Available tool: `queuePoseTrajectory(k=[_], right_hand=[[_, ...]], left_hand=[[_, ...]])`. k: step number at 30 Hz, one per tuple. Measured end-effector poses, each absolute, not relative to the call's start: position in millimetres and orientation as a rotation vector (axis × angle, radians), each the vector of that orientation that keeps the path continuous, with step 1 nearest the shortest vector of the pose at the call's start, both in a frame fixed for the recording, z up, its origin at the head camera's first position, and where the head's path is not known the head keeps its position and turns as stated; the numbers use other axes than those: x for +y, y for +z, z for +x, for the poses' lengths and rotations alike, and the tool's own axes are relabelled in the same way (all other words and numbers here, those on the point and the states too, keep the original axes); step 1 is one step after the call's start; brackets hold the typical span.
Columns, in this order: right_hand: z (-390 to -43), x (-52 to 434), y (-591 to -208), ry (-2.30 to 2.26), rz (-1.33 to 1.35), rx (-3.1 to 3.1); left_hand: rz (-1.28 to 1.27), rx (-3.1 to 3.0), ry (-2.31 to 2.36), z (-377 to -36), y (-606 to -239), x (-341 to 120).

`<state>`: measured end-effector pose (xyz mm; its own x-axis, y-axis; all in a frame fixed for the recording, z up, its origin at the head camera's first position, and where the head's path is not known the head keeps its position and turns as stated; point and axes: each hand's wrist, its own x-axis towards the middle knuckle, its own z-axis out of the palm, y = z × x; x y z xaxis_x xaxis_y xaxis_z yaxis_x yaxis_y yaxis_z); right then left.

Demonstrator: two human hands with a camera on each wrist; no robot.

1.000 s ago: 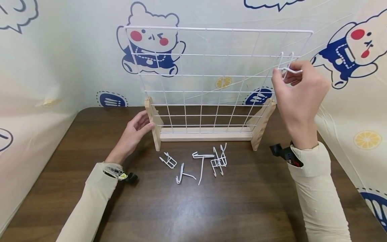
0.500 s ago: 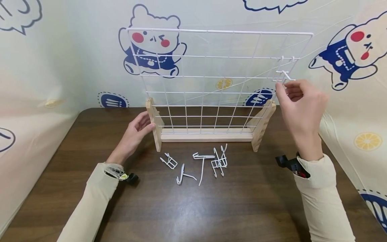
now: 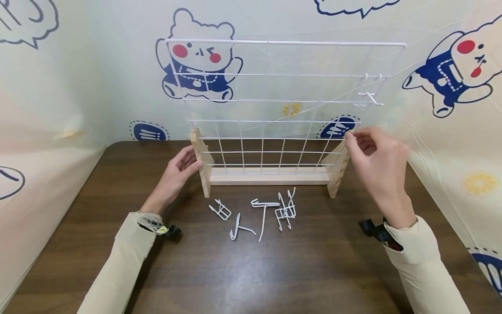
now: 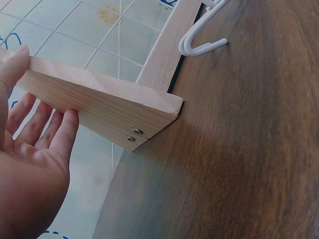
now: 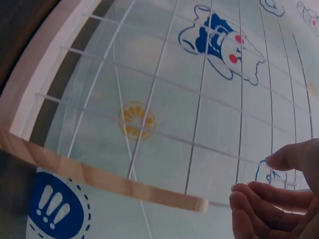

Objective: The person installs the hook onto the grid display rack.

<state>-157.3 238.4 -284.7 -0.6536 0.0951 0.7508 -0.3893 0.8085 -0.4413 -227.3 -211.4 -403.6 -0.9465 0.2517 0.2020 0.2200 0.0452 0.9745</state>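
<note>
Bare and empty, the right hand (image 3: 378, 163) hangs loosely curled beside the wooden stand's right foot (image 3: 338, 168). The left hand (image 3: 176, 174), fingers straight, rests against the left foot (image 3: 201, 163). One hook (image 3: 368, 98) hangs on the wire grid (image 3: 282, 100); loose hooks (image 3: 260, 211) lie on the bench (image 3: 251, 270).

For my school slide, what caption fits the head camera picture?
Left hand steadies the wire grid stand; right hand hovers empty.

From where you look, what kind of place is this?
Probably a staged tabletop work corner: a dark wooden table, cartoon-printed sheeting hung behind it, and a white wire grid panel in a wooden stand.
</note>
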Motion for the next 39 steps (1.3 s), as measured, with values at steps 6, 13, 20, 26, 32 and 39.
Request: queuePoseTrajectory(k=[6,13,20,26,32,39], right_hand=[[-152.0,228.8,-291.4,0.720,0.275,-2.203],[-148.1,217.1,-297.4,0.717,0.337,-2.243],[-145.1,207.1,-310.7,0.703,0.407,-2.293],[-142.0,200.5,-321.6,0.695,0.424,-2.337],[-138.8,196.6,-330.0,0.674,0.408,-2.407],[-132.9,189.2,-340.1,0.666,0.449,-2.473]], left_hand=[[0.503,2.251,2.088,-227.1,-404.4,-208.3],[0.512,2.253,2.096,-227.9,-403.9,-209.1],[0.517,2.250,2.104,-227.9,-403.7,-209.9],[0.515,2.246,2.107,-227.8,-404.7,-210.5],[0.523,2.244,2.103,-227.3,-405.1,-210.6],[0.524,2.247,2.118,-229.0,-406.3,-211.1]])
